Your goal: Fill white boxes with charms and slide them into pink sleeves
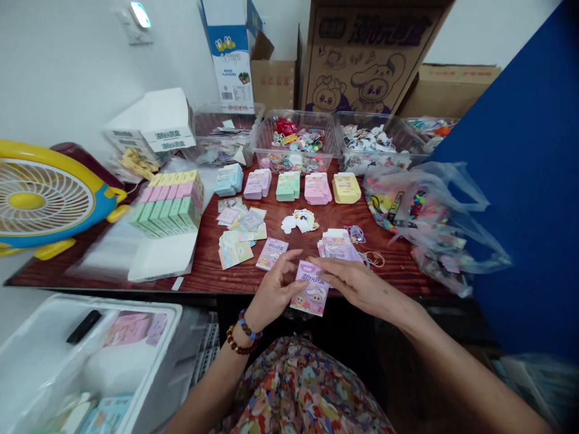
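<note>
Between my two hands, over the table's front edge, is a small purple printed box (310, 290) with cartoon figures on it. My left hand (277, 284) grips its left side, thumb across the front. My right hand (346, 278) is at its upper right, fingers along the top edge; some fingertips are hidden. Just behind my left hand lies another purple box (271, 253). Beyond my right hand sits a stack of flat purple boxes (338, 246). White cartoon cut-outs (300, 221) and several cards (236, 248) lie farther back on the table.
Flat box stacks, among them a yellow one (347, 188), stand in a row before clear bins (296, 141) of trinkets. Left are a tray of filled boxes (168, 205) and a fan (45, 196). Plastic bags (420, 205) lie right. A white foam box (149, 367) stands lower left.
</note>
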